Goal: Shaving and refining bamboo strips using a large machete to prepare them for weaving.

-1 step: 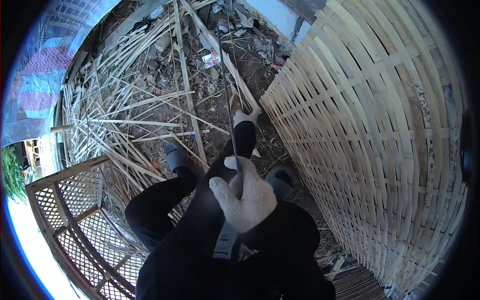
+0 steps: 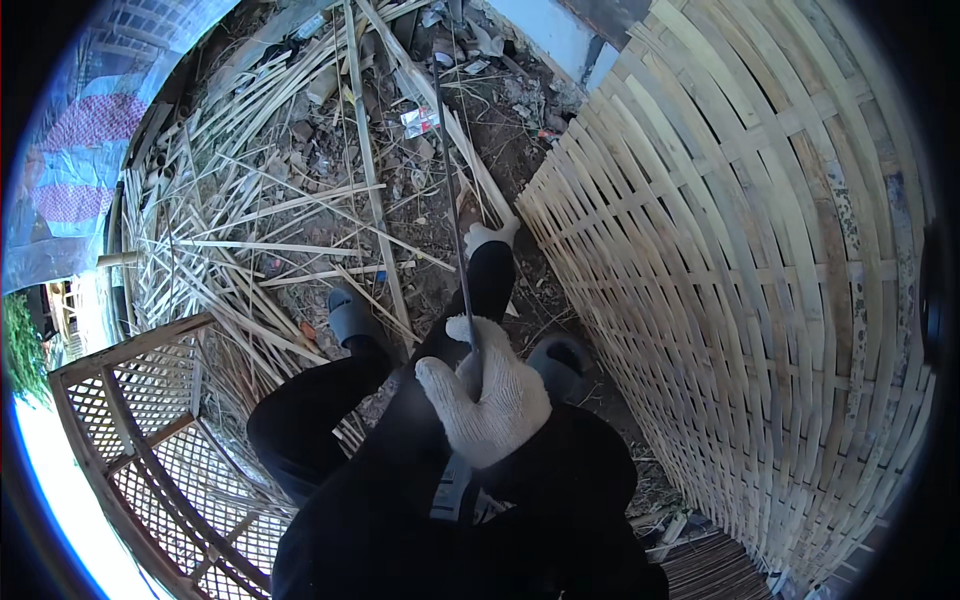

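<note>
In a pale knitted glove, my right hand (image 2: pixel 500 405) is closed around the near end of a long, thin dark strip (image 2: pixel 447 150), which runs forward across the ground. Its material cannot be made out. My left hand (image 2: pixel 490 236), gloved too, reaches farther forward, low over the ground, with the thin strip passing beside it. Close to this hand lies the near end of a pale bamboo strip (image 2: pixel 472 150). The left fingers are mostly hidden, so I cannot see what they grip.
A tall woven bamboo panel (image 2: pixel 740 270) rises along my right. Loose bamboo strips (image 2: pixel 230 250) and rubbish litter the ground ahead and left. A wooden lattice frame (image 2: pixel 130 400) stands at lower left. My feet wear grey slippers (image 2: pixel 352 315). Patterned plastic sheeting (image 2: pixel 85 150) hangs at upper left.
</note>
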Available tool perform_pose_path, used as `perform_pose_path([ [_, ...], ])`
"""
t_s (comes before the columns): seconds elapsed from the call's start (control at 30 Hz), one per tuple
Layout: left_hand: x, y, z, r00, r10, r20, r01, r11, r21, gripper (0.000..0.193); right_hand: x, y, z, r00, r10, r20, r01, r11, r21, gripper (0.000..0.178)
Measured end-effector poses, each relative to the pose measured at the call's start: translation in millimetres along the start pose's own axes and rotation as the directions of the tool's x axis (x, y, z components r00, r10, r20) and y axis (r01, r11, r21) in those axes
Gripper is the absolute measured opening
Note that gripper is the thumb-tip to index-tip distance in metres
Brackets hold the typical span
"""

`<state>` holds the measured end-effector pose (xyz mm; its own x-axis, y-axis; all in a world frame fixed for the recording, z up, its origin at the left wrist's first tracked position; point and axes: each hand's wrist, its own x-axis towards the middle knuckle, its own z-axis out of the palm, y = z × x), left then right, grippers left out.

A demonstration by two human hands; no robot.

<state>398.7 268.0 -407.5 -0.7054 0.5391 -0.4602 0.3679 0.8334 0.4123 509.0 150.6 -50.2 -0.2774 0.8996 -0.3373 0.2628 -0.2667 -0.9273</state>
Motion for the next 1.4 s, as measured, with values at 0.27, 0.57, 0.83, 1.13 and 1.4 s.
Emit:
perform_pose_path([
  [0.27,64,-68,5,0.988,0.041,0.147,-0.044,0.999,0.02,0.06,4,-16,-7,0.972,0.101,0.212,-0.105,0.994,0.008,0.053],
  [0.57,-7,2,14,0.992,-0.042,0.115,0.05,0.996,-0.07,0.066,2,-2,-10,0.988,0.097,0.123,-0.097,0.995,-0.012,0.048],
  [0.83,-9,4,12,0.999,-0.039,0.031,0.044,0.977,-0.209,0.051,6,-4,-3,0.98,0.142,0.139,-0.143,0.99,-0.006,0.047],
  [1.13,-21,26,0,0.999,0.043,0.011,-0.044,0.995,0.085,0.04,8,-4,-12,0.962,0.193,0.194,-0.183,0.981,-0.071,0.05],
  [1.4,13,-10,-34,0.995,-0.094,-0.031,0.093,0.995,-0.033,0.039,15,-7,-2,0.983,0.118,0.14,-0.121,0.993,0.015,0.046],
])
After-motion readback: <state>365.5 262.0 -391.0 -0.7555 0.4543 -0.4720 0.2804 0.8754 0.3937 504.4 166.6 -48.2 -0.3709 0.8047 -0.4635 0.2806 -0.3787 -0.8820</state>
